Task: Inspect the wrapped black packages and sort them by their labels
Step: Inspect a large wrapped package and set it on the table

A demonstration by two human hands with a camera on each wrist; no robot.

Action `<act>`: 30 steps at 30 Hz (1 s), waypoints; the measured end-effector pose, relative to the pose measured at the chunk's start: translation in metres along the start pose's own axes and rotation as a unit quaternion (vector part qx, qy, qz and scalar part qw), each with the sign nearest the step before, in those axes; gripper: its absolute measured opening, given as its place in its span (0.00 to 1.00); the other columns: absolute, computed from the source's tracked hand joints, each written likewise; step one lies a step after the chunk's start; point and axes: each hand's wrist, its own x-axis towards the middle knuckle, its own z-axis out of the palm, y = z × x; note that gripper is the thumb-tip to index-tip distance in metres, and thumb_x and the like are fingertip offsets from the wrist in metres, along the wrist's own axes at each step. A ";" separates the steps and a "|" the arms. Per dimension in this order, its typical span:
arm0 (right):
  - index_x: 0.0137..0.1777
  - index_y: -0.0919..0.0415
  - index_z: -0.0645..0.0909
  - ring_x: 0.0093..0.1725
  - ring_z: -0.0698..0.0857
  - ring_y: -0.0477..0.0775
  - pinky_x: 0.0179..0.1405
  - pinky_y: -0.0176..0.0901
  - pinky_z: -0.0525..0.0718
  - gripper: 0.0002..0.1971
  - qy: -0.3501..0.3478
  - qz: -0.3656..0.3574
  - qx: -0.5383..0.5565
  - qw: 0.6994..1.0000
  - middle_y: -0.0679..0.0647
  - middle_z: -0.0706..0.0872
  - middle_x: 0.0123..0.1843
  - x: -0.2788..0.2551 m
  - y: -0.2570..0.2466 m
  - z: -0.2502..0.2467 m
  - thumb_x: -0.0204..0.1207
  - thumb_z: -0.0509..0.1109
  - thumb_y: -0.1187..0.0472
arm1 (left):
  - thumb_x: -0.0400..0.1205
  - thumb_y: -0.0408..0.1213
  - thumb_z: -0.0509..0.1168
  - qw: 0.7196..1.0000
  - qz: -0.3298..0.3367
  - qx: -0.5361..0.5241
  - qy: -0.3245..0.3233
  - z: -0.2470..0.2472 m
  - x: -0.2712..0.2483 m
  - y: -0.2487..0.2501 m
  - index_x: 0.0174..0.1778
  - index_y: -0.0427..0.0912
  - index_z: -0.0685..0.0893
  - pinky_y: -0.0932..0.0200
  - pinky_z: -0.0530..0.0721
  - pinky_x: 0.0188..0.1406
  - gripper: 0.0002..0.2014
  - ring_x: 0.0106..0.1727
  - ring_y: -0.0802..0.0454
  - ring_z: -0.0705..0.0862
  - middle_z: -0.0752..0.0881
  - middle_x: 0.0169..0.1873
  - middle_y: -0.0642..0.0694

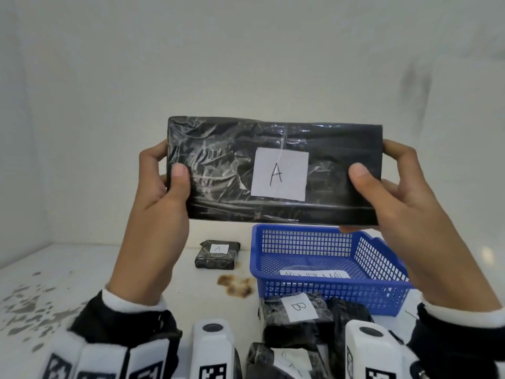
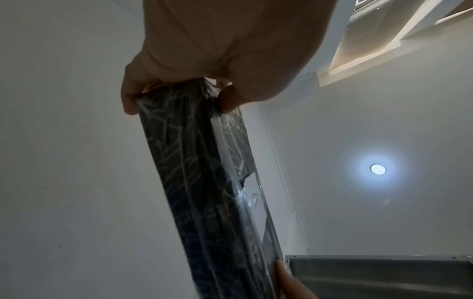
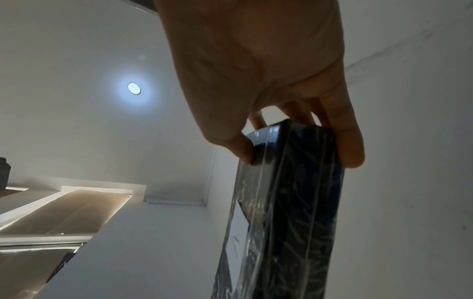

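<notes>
Inspection step: we hold the package point(image 1: 273, 173) raised above the table point(image 1: 82, 269), left hand point(image 1: 161, 192) and right hand point(image 1: 393, 192) gripping its ends, label point(image 1: 280, 174) reads A; next, we judge, beside the small A package point(image 1: 217, 254).

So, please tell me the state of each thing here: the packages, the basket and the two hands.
Long package: held up off the table, label A facing the camera.
Left hand: grips its left end.
Right hand: grips its right end.
Small package: lying on the table, label A up.
Blue basket: upright, only a paper slip inside.
Package B: lying in front of the basket, label up.
</notes>
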 end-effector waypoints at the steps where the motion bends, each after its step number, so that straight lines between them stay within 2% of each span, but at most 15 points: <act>1: 0.67 0.31 0.70 0.43 0.94 0.46 0.43 0.44 0.89 0.18 0.002 0.001 0.001 1.000 0.47 0.94 0.48 0.000 0.000 -0.001 0.79 0.65 0.42 | 0.90 0.40 0.53 1.000 0.004 -0.001 0.003 0.000 0.000 0.000 0.60 0.63 0.74 0.52 0.80 0.61 0.11 0.41 0.61 0.85 0.86 0.32 0.59; 3: 0.68 0.31 0.69 0.44 0.93 0.45 0.40 0.38 0.89 0.18 0.004 0.000 0.000 1.000 0.47 0.94 0.48 0.000 0.000 -0.001 0.79 0.65 0.42 | 0.90 0.39 0.52 1.000 0.010 -0.003 0.002 -0.001 0.000 0.000 0.62 0.61 0.74 0.48 0.80 0.65 0.11 0.44 0.58 0.85 0.85 0.35 0.55; 6: 0.68 0.31 0.69 0.44 0.93 0.45 0.43 0.42 0.89 0.21 0.005 0.003 -0.001 1.000 0.47 0.94 0.48 0.000 -0.001 0.000 0.76 0.64 0.38 | 0.90 0.39 0.53 1.000 0.009 -0.005 0.007 -0.002 0.000 0.002 0.60 0.61 0.75 0.48 0.82 0.62 0.10 0.44 0.58 0.85 0.86 0.37 0.55; 9: 0.68 0.30 0.69 0.44 0.92 0.41 0.45 0.41 0.84 0.16 0.019 0.002 -0.006 1.000 0.43 0.94 0.45 0.001 0.001 0.002 0.81 0.63 0.40 | 0.90 0.39 0.55 1.000 0.017 -0.003 -0.002 -0.002 -0.001 0.005 0.55 0.62 0.75 0.42 0.84 0.60 0.10 0.45 0.53 0.86 0.88 0.46 0.45; 11: 0.68 0.32 0.69 0.43 0.92 0.39 0.44 0.39 0.83 0.15 0.024 0.003 -0.008 1.000 0.39 0.93 0.44 0.002 0.002 0.002 0.83 0.62 0.42 | 0.89 0.40 0.57 1.000 0.021 -0.006 0.000 -0.003 -0.001 0.006 0.53 0.64 0.77 0.46 0.85 0.55 0.10 0.42 0.55 0.86 0.88 0.41 0.48; 13: 0.68 0.33 0.70 0.43 0.92 0.40 0.45 0.40 0.84 0.14 0.023 0.005 -0.006 1.000 0.40 0.93 0.44 0.002 0.002 0.002 0.84 0.62 0.43 | 0.86 0.46 0.60 1.000 0.026 -0.002 0.008 -0.005 0.000 0.005 0.52 0.67 0.77 0.48 0.83 0.53 0.07 0.40 0.57 0.86 0.87 0.37 0.53; 15: 0.68 0.34 0.71 0.43 0.93 0.41 0.42 0.36 0.85 0.15 0.021 0.008 -0.006 1.000 0.43 0.94 0.44 0.001 0.001 0.001 0.83 0.63 0.43 | 0.80 0.52 0.61 1.000 0.024 0.010 0.003 -0.006 -0.001 0.006 0.51 0.69 0.75 0.46 0.83 0.55 0.06 0.44 0.55 0.87 0.87 0.43 0.51; 16: 0.67 0.33 0.71 0.42 0.92 0.40 0.38 0.31 0.84 0.15 0.022 0.008 -0.008 1.000 0.44 0.94 0.44 0.001 0.001 0.002 0.82 0.64 0.43 | 0.79 0.54 0.63 1.000 0.020 0.012 -0.002 -0.005 -0.002 0.006 0.52 0.69 0.74 0.48 0.84 0.55 0.07 0.45 0.56 0.88 0.88 0.46 0.50; 18: 0.65 0.32 0.70 0.40 0.91 0.37 0.31 0.22 0.81 0.15 0.029 0.001 -0.023 0.999 0.45 0.93 0.44 0.000 0.001 0.004 0.80 0.66 0.43 | 0.77 0.57 0.70 1.000 0.010 0.022 -0.011 -0.001 -0.005 0.009 0.54 0.65 0.71 0.64 0.84 0.47 0.15 0.43 0.64 0.88 0.88 0.49 0.51; 19: 0.64 0.32 0.69 0.39 0.91 0.36 0.29 0.19 0.79 0.15 0.031 -0.004 -0.033 0.999 0.43 0.92 0.44 -0.001 0.000 0.006 0.80 0.67 0.43 | 0.74 0.57 0.70 0.999 0.006 0.042 -0.011 0.003 -0.008 0.010 0.56 0.61 0.69 0.73 0.82 0.40 0.20 0.41 0.70 0.87 0.87 0.47 0.54; 21: 0.65 0.32 0.68 0.38 0.90 0.34 0.28 0.18 0.78 0.19 0.031 -0.012 -0.047 0.998 0.42 0.91 0.43 -0.002 -0.001 0.010 0.78 0.69 0.42 | 0.71 0.54 0.73 0.994 0.012 0.104 -0.001 0.010 -0.013 0.011 0.59 0.53 0.62 0.84 0.75 0.31 0.30 0.37 0.83 0.81 0.82 0.46 0.60; 23: 0.68 0.35 0.65 0.38 0.89 0.33 0.27 0.18 0.78 0.23 0.027 -0.019 -0.049 0.998 0.41 0.90 0.42 -0.004 -0.002 0.013 0.76 0.70 0.41 | 0.67 0.52 0.76 0.990 0.027 0.139 0.012 0.013 -0.015 0.008 0.58 0.49 0.59 0.88 0.70 0.30 0.35 0.33 0.90 0.75 0.76 0.46 0.64; 25: 0.70 0.35 0.64 0.39 0.89 0.31 0.28 0.19 0.79 0.28 0.018 -0.020 -0.050 0.998 0.39 0.89 0.42 -0.006 -0.004 0.013 0.72 0.72 0.40 | 0.66 0.52 0.78 0.988 0.038 0.152 0.015 0.014 -0.014 0.005 0.58 0.47 0.59 0.89 0.69 0.31 0.37 0.33 0.91 0.73 0.74 0.45 0.65; 27: 0.68 0.31 0.61 0.42 0.90 0.35 0.32 0.24 0.83 0.35 0.011 -0.016 -0.063 0.998 0.36 0.89 0.45 -0.008 -0.006 0.016 0.63 0.74 0.34 | 0.65 0.52 0.78 0.987 0.049 0.152 0.012 0.015 -0.014 0.004 0.57 0.46 0.59 0.89 0.70 0.32 0.38 0.34 0.92 0.73 0.73 0.45 0.65; 30: 0.71 0.31 0.59 0.46 0.86 0.33 0.40 0.25 0.78 0.44 0.019 -0.027 -0.103 0.994 0.29 0.83 0.49 -0.010 -0.005 0.020 0.57 0.78 0.32 | 0.63 0.54 0.78 0.989 0.052 0.141 0.006 0.017 -0.016 0.005 0.58 0.47 0.59 0.90 0.69 0.34 0.39 0.38 0.90 0.74 0.73 0.48 0.66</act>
